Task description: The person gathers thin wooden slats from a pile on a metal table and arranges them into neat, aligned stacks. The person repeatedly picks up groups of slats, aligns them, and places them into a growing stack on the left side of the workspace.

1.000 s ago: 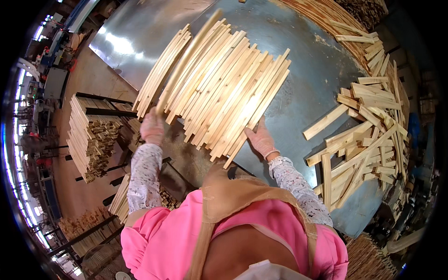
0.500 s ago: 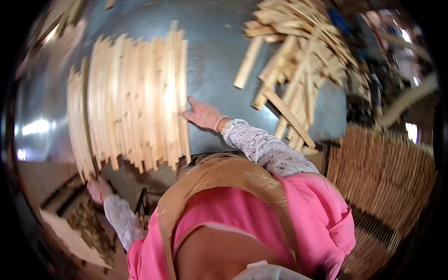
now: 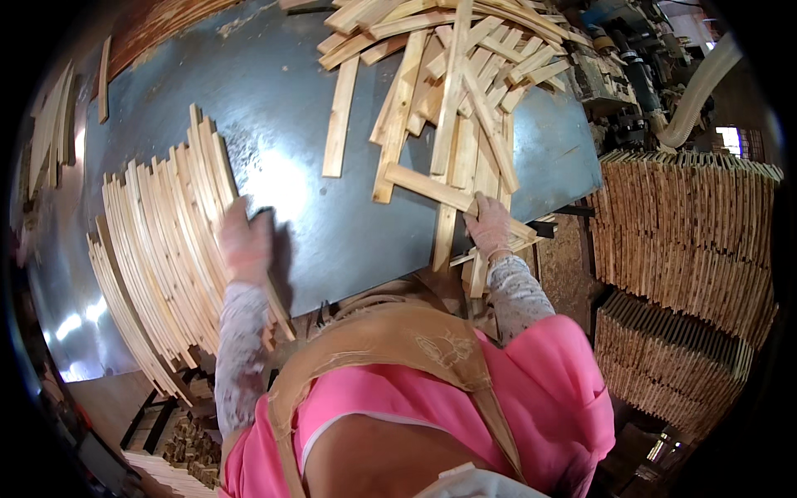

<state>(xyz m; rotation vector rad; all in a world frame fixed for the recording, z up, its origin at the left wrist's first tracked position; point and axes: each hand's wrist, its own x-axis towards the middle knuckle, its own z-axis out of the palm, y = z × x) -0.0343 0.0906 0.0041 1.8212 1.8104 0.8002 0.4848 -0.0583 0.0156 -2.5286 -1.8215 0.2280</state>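
A row of pale wooden strips point(image 3: 170, 249) lies side by side on the left of the metal tabletop point(image 3: 290, 241). My left hand point(image 3: 247, 245), gloved and smeared by motion, is against the row's right edge; its finger closure is unclear. At the right, my gloved right hand point(image 3: 488, 224) is closed around a wooden strip point(image 3: 427, 188) near its near end. That strip slants across the lower part of a loose heap of wooden strips point(image 3: 452, 91).
Tall stacks of slatted wood point(image 3: 685, 241) stand to the right of the table. Behind them are machinery and a pale hose point(image 3: 701, 91). More strips point(image 3: 54, 124) lie at far left, and bundled wood point(image 3: 193, 448) sits below the table's left edge.
My right hand has left the row's edge and moved right onto a strip in the heap. My left hand has come up from the row's near left end to its right edge.
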